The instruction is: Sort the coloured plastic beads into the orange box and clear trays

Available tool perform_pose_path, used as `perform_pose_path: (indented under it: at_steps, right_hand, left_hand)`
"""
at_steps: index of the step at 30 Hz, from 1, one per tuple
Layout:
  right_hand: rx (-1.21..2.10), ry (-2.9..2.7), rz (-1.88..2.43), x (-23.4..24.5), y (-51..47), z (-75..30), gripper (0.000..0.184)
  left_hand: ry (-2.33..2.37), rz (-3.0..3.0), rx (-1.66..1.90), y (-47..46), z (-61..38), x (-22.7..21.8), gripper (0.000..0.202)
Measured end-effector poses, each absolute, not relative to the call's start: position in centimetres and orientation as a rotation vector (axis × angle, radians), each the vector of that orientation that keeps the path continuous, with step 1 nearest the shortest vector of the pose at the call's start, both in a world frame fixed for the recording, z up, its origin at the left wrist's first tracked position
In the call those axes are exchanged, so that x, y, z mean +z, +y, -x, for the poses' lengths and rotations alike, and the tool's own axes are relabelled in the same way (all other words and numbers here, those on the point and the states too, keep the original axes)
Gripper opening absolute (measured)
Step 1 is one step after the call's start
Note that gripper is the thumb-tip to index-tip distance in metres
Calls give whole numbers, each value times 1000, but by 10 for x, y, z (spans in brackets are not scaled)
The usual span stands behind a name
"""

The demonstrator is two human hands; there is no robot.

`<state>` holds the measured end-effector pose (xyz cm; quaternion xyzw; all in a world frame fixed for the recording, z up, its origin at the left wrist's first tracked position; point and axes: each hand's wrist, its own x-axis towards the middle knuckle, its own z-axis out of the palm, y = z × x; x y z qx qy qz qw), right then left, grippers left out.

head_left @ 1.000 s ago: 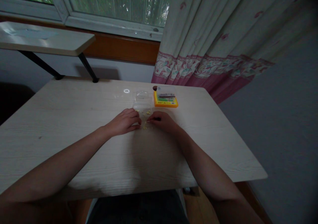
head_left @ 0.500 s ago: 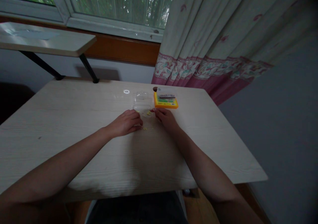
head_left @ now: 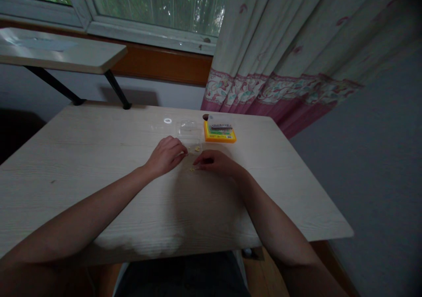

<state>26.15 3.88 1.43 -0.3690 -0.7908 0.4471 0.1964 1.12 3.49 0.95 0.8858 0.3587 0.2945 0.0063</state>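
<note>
A clear plastic box (head_left: 188,129) lies on the table with its lid folded back; small yellow bits (head_left: 197,149) sit in its near part. My left hand (head_left: 167,156) is at the box's near left corner, its fingers curled and thumb and fingertips closed together. Whatever is between them is too small to make out. Below the box, my right hand (head_left: 216,162) is bent over the table, with forefinger and thumb tips brought together in a pinch. Its tips are beside a few tiny yellow pieces (head_left: 192,169) on the tabletop; what they grip, if anything, cannot be made out.
Behind my right hand stands a yellow-orange box (head_left: 220,137) with a translucent lid and dark items. A raised shelf (head_left: 62,53) on black legs is at the back left. The curtain (head_left: 263,90) hangs behind the pale wooden table (head_left: 132,218).
My right hand has drawn back from the clear box toward the tiny yellow pieces on the table. My left hand has moved slightly up, to the box's near corner.
</note>
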Motion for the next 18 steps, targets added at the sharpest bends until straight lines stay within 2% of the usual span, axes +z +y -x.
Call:
perform_pose_path:
  at_steps: [3,9,14,18]
  right_hand:
    - [1144,-2317,1045,14,36,-258,30]
    - [987,-2372,1048,13,35,-251,7]
    - [1065,-2159,1110,11,38,-253,12]
    - [1033,-1740,1293,10,42,-247,22]
  left_hand:
    - [1314,-2628,1129,42,-13,6,22]
    - [1475,-2579,1114,48,-13,1,25]
    - [1256,-2673,1063,42,-13,4,24]
    - [974,-2815,855,36,-14,7,23]
